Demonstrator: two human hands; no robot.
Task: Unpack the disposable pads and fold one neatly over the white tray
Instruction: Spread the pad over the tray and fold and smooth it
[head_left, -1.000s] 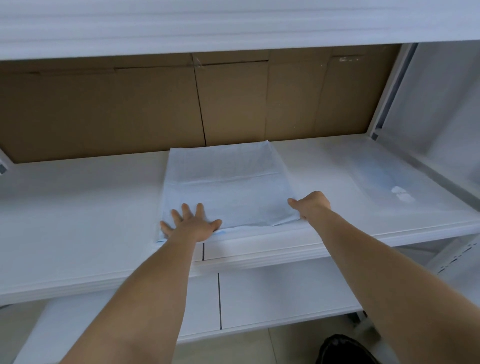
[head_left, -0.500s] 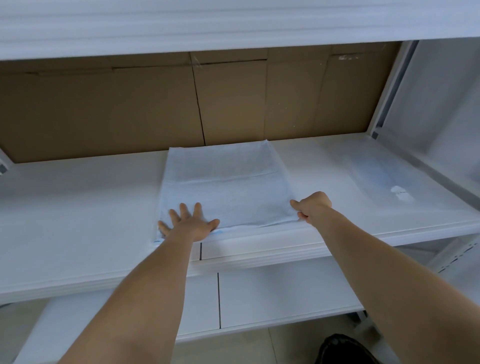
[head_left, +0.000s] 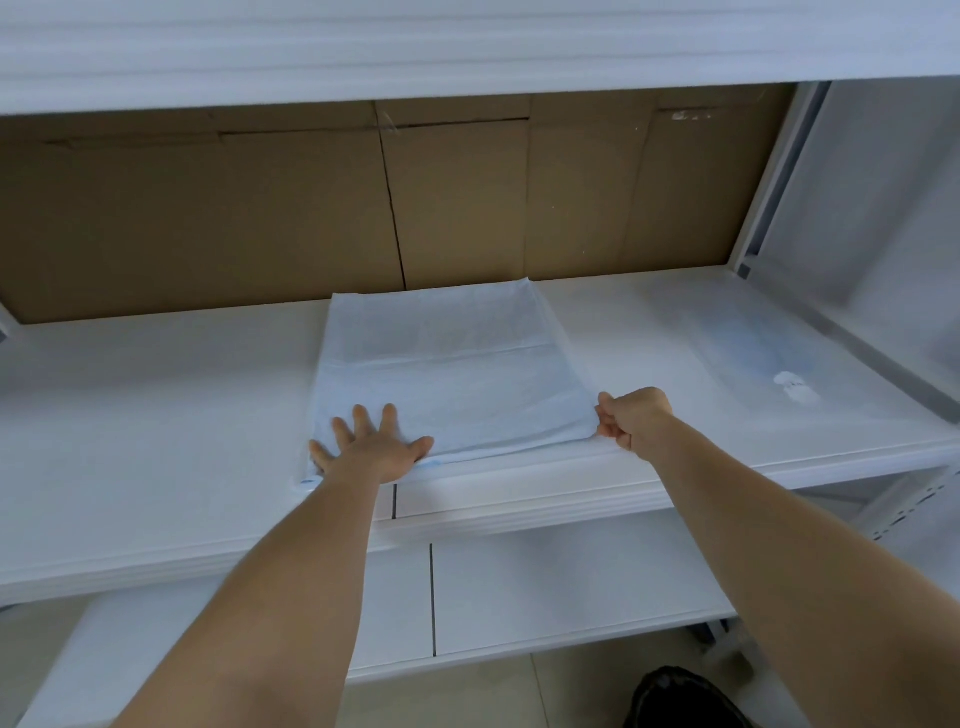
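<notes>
Pinching the near right corner of the disposable pad (head_left: 452, 374), the right hand (head_left: 631, 423) is curling its fingers and thumb round the thin edge, knuckles turned up. Its partner, the left hand (head_left: 371, 447), is lying flat on the pad's near left corner with fingers straight and spread, pressing down and gripping nothing.

That pad is lying spread over the middle of the white shelf (head_left: 156, 415), which seems to be serving as the tray. It is reaching from the shelf's front edge almost to the back, where its far edge is sitting just short of the cardboard (head_left: 208, 218). It is showing pale blue-white, thin and slightly see-through, with a faint crease running across it about halfway back and soft wrinkles near the front. A brighter blue lining is peeking out along the near edge, by the left hand's wrist.

Toward the shelf's right end, well apart from the pad, a clear plastic wrapper (head_left: 753, 353) is lying flat, with a white patch on it. Brown cardboard is lining the back of the shelf bay. An upper shelf (head_left: 467, 47) is hanging over the scene, and a lower shelf (head_left: 545, 587) is showing beneath the front edge. Both forearms are crossing the front edge and hiding part of it.
</notes>
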